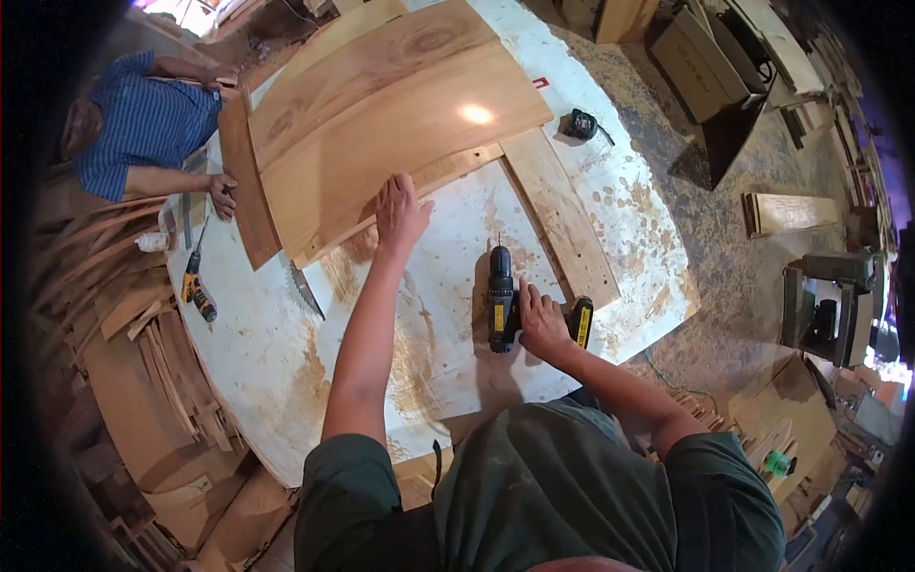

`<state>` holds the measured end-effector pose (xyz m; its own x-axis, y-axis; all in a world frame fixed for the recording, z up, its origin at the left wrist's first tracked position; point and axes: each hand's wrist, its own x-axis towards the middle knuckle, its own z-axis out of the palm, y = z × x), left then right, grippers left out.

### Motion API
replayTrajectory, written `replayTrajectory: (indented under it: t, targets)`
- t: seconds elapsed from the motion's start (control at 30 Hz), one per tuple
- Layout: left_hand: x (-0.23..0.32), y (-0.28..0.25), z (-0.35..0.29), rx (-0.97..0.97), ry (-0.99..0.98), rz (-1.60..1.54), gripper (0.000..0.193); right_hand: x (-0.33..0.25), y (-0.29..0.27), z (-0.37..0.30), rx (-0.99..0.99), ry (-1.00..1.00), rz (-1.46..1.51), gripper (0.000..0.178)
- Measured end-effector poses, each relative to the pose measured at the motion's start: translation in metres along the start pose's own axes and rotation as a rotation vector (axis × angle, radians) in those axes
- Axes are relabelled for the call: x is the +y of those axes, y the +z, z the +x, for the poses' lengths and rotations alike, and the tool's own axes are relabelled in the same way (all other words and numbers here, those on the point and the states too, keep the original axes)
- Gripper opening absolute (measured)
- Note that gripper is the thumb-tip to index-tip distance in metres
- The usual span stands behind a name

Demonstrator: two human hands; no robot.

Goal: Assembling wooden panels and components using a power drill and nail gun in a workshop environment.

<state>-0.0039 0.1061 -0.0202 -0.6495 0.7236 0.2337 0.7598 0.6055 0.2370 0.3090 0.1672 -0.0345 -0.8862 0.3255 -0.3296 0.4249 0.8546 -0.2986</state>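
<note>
My left hand (pixel 402 214) is at the near edge of a large wooden panel (pixel 381 114), its fingers bent over that edge and its thumb sticking out to the right. A wooden frame strip (pixel 462 164) shows along this edge. To the right, my right hand (pixel 545 322) closes around the handle of a black and yellow cordless drill (pixel 500 300). The drill lies on its side on the white table, its bit pointing away from me. Beyond it a flat wooden frame piece (pixel 562 214) slants toward the right, joined near the panel's corner.
A co-worker's hand (pixel 222 195) rests by a darker board (pixel 248 186) at the panel's left end. A second drill (pixel 196 288) and a saw blade (pixel 307 292) lie on the left of the white table (pixel 276 381). A tape measure (pixel 580 125) sits at the right.
</note>
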Motion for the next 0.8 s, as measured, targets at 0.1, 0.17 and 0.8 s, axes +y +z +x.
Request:
replayTrajectory:
  t: [0.1,0.17,0.8]
  targets:
    - [0.008,-0.014,-0.023,0.050,-0.111,-0.271,0.037,-0.008,-0.043,0.023,0.150,-0.146,0.179,0.093]
    - [0.021,-0.006,-0.052,0.053,-0.170,-0.440,0.034,0.006,-0.063,0.033,0.119,-0.215,0.218,0.100]
    - [-0.001,-0.079,-0.092,0.311,-0.440,-0.906,0.013,0.003,-0.172,0.043,-0.122,0.058,0.685,0.044]
